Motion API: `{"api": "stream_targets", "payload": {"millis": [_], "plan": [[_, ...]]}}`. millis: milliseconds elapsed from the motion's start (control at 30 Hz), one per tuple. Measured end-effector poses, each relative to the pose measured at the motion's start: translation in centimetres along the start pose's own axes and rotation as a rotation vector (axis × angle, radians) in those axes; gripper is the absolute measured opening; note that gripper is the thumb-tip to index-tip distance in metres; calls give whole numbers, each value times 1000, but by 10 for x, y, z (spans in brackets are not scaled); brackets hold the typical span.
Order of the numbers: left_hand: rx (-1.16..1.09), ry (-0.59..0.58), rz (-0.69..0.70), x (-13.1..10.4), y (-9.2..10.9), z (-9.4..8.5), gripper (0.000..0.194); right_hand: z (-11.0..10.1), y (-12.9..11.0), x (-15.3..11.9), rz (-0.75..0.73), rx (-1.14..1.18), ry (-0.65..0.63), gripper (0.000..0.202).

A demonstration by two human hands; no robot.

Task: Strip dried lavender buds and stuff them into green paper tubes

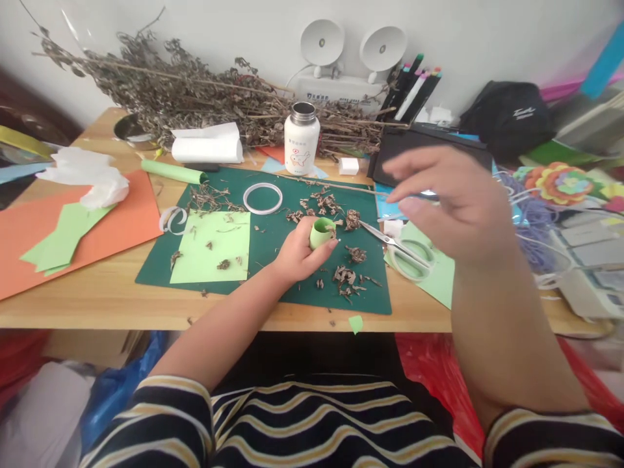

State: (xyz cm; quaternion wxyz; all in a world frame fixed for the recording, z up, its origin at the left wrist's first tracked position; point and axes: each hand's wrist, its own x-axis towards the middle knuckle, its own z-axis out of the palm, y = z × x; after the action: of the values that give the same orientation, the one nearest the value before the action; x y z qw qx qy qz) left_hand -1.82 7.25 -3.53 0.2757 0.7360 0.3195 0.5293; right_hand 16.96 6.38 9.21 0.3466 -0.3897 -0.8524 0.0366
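Observation:
My left hand (305,252) is closed around a short tube of rolled green paper (322,235), its open end facing up. A bit of dried leaf shows at the tube's rim. My right hand (453,201) is raised at the right, slightly blurred, with fingers bent and apart and nothing visible in them. A thin dry twig (341,186) runs close to its fingertips. Crumbled dried leaves (345,276) lie in small heaps on the green cutting mat (292,296). White-handled scissors (412,260) rest half open at the mat's right edge.
Green paper (219,260), a tape roll (263,198) and another green paper roll (173,171) lie to the left. Behind stand a white bottle (301,143) and a pile of dried branches (195,84). Orange paper (141,214) is far left; a black tablet (433,153) is behind my right hand.

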Motion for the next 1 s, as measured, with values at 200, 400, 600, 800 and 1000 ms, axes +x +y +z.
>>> {"api": "stream_targets", "payload": {"millis": [200,400,600,800,1000], "plan": [[9,-5,-22,0,2,0,22,44,26,-52,167,-462,-663,29],[-6,-23,-51,-2,0,1,25,50,27,-58,169,-476,-717,26],[10,-12,-43,-1,-1,1,24,31,24,-28,208,-249,-442,18],[31,-1,-1,0,0,0,23,16,-19,4,175,97,108,5],[68,47,65,1,-5,0,27,35,-31,16,56,87,-140,7]]}}
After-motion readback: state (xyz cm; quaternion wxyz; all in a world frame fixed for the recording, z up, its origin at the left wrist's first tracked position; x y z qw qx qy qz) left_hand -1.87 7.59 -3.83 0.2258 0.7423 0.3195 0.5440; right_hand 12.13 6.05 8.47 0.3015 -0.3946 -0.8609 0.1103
